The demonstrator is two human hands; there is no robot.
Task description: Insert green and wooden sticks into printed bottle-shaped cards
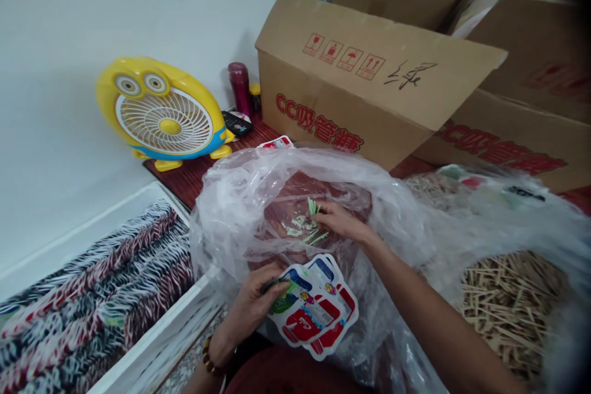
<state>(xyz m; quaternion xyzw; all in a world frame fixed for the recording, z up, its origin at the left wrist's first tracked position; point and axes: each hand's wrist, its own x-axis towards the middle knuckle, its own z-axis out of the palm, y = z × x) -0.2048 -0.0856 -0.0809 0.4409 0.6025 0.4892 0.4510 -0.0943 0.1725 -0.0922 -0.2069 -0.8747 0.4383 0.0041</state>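
Observation:
My left hand (258, 298) pinches a small fan of die-cut printed packets (316, 305) by their left side; they are red, white, blue and green. My right hand (339, 220) has its fingers closed on a little bunch of thin green sticks (313, 205), like narrow straws. Below that bunch, more green sticks (316, 236) and short green bits (295, 225) lie inside an open clear plastic bag (235, 197). The bag's crumpled rim surrounds my right hand, and the packets are at its near side.
A yellow fan (168, 114) stands at the left, near a maroon bottle (239, 86) and a black phone-like object (237, 123). Cardboard boxes (305, 89) stand behind the bag. Tan sticks (512, 308) fill a bag at right. A white box (138, 203) holds rows of packets (115, 295).

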